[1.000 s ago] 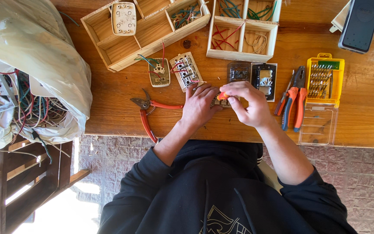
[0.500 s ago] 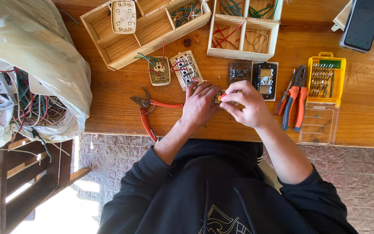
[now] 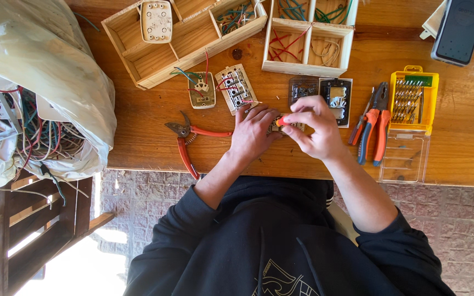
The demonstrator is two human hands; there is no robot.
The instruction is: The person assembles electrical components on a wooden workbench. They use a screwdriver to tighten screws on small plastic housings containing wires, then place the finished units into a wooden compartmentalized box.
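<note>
A: Biggest first: the bench (image 3: 138, 137) runs full width, its near edge just under both wrists. At nine o'clock a plastic bag (image 3: 34, 71) of wires overhangs that edge.

B: And up top?

A: Two wooden trays, one (image 3: 154, 55) at eleven, one (image 3: 308, 41) at twelve, both with wire scraps. At three, pliers (image 3: 377, 123) beside a yellow bit case (image 3: 412, 98).

B: The work itself?

A: It looks like the screw-working step on a small switch module (image 3: 281, 126) at centre. The left hand (image 3: 256, 134) lies curled over it, pinning it to the bench. The right hand (image 3: 316, 129) is pinched shut on an orange-tipped tool (image 3: 282, 120), likely a screwdriver, its tip at the module.

B: What does the next move call for?

A: I judge a steady hold and small turns; the part is mostly hidden by fingers.

B: Room?

A: Tight at twelve, with switch plates (image 3: 237, 87) near the knuckles. Red cutters (image 3: 185, 140) lie at nine. Bare wood at seven and five.
</note>
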